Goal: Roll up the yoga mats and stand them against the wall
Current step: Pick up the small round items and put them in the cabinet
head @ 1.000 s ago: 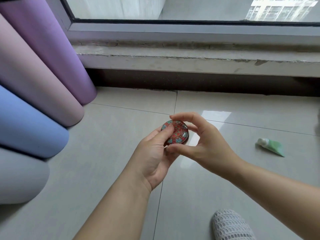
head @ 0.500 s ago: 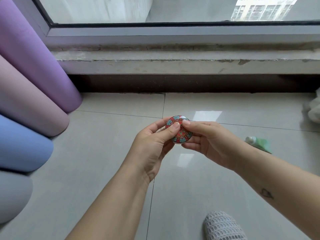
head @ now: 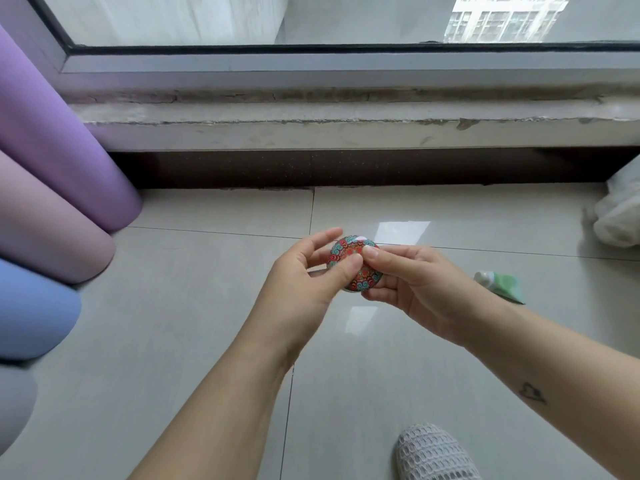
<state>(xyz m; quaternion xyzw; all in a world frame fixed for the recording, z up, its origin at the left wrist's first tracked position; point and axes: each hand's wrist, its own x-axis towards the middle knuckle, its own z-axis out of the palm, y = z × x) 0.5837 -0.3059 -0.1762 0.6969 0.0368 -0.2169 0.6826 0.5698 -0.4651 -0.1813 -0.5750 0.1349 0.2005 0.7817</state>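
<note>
Head view: tiled floor (head: 173,341) wide open at centre, window ledge (head: 346,129) along far edge. Four rolled yoga mats (head: 48,140) upright in row, left edge. Left hand (head: 298,289) and right hand (head: 415,289) mid-frame, fingers of both pinching small patterned tin (head: 349,258). Green tube (head: 502,287) on floor, just right.

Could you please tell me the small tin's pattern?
The tin shows red and teal swirls; head view.
</note>
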